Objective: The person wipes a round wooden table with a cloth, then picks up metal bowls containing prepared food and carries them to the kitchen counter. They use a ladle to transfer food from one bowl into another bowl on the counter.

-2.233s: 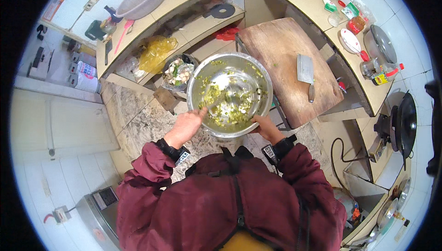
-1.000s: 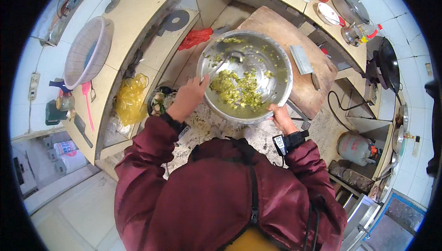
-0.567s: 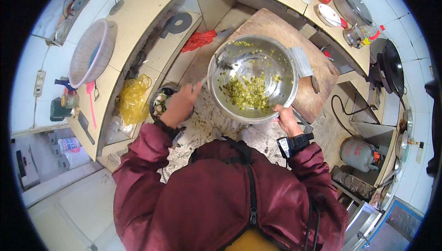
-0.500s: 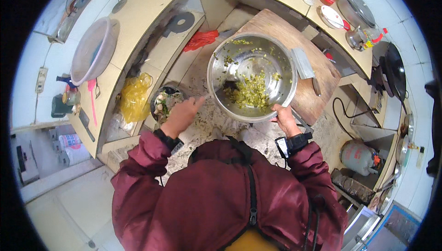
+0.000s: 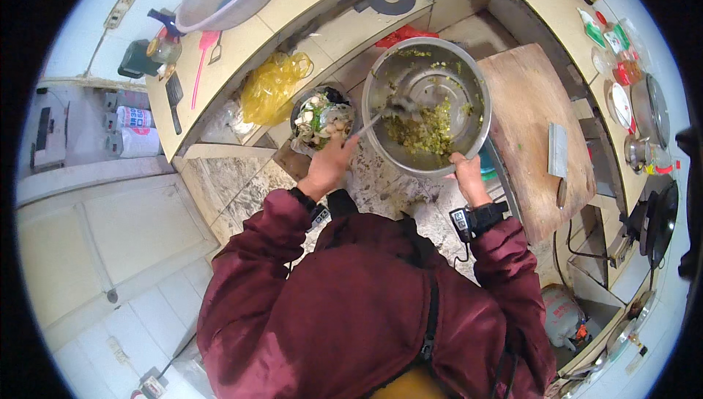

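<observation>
A large stainless steel basin (image 5: 377,135) holds chopped green vegetable bits (image 5: 432,132), spread over its bottom and up the sides. My right hand (image 5: 469,172) grips its near right rim, fingers wrapped over the edge. In my left hand (image 5: 331,163) is the handle of a metal spoon (image 5: 372,121); it crosses the basin's left rim, and its blurred head is among the vegetable bits. Just beyond my left hand stands a waste bin (image 5: 296,115) lined with a bag and full of food scraps (image 5: 322,119).
A wooden board (image 5: 523,99) with a cleaver (image 5: 557,154) lies right of the basin. Left of the bin is a yellow plastic bag (image 5: 274,91). The tiled counter (image 5: 307,4) curves around, bearing a plastic tub (image 5: 220,0), a knife (image 5: 174,99) and jars. A gas cylinder (image 5: 562,315) stands lower right.
The view has swung, shifting surroundings. My left hand has come closer to the basin, and the spoon now shows clearly reaching into it. My right hand keeps its hold on the rim.
</observation>
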`<state>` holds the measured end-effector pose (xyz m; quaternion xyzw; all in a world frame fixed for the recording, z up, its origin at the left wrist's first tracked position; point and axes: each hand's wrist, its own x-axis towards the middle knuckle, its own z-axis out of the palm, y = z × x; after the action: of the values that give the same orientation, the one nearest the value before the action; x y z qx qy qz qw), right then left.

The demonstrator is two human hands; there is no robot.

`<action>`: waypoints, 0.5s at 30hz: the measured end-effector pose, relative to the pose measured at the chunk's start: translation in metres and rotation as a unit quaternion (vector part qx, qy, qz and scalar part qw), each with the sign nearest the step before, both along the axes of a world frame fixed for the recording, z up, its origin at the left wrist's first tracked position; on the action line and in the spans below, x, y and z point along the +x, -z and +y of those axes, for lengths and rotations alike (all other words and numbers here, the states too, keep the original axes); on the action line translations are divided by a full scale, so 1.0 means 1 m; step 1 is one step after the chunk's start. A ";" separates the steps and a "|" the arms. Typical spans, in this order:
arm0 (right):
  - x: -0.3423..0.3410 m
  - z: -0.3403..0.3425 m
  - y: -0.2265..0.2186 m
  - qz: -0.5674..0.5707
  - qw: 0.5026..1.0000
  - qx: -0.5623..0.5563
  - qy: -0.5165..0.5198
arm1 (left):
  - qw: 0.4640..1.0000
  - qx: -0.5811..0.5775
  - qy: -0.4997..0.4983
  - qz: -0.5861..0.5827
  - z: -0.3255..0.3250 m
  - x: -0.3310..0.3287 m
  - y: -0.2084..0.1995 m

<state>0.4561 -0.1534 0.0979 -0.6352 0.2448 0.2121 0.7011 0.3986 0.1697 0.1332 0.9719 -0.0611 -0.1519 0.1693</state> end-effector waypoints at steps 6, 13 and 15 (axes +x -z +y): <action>0.007 0.098 0.045 -0.089 0.993 -0.077 0.007 | 0.986 -0.012 -0.061 -0.152 0.078 0.039 0.045; 0.030 0.191 0.072 -0.076 0.984 -0.132 -0.089 | 0.965 -0.188 -0.087 -0.158 0.137 0.048 0.102; 0.034 0.220 0.065 -0.116 0.984 -0.118 -0.062 | 0.948 -0.240 -0.090 -0.187 0.142 0.054 0.111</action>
<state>0.4901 0.0662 0.0333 -0.7478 0.1456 0.1500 0.6302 0.4523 0.3116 0.0222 0.9149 -0.0385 0.0673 0.3962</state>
